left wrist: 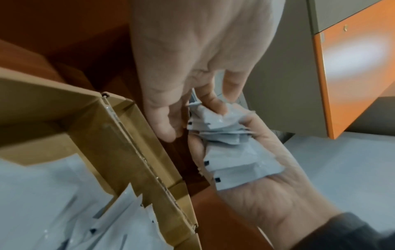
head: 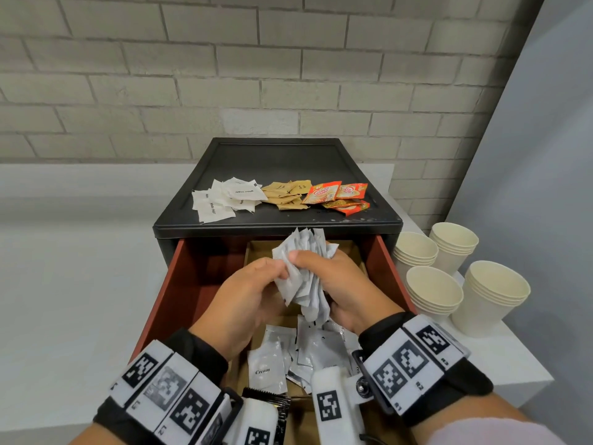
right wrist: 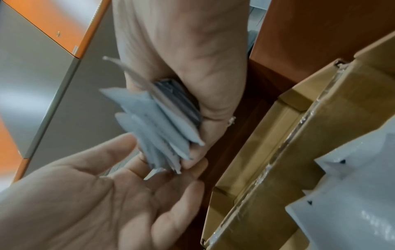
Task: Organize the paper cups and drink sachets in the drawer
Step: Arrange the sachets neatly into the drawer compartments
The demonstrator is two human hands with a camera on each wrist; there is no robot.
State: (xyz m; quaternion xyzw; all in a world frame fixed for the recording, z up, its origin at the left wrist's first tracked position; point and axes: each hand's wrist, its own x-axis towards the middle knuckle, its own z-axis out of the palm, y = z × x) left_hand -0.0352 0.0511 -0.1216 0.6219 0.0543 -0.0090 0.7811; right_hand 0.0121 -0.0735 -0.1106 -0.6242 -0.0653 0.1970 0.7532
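White crumpled cream sachets (head: 305, 271) bunched upright, right hand (head: 346, 284) gripping, left hand (head: 244, 300) pinching.

Glossy white sachets (head: 268, 369); matt cardboard box (left wrist: 119, 135).

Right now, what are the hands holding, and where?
A bunch of white sachets: the right hand grips its middle, the left hand pinches its left edge.
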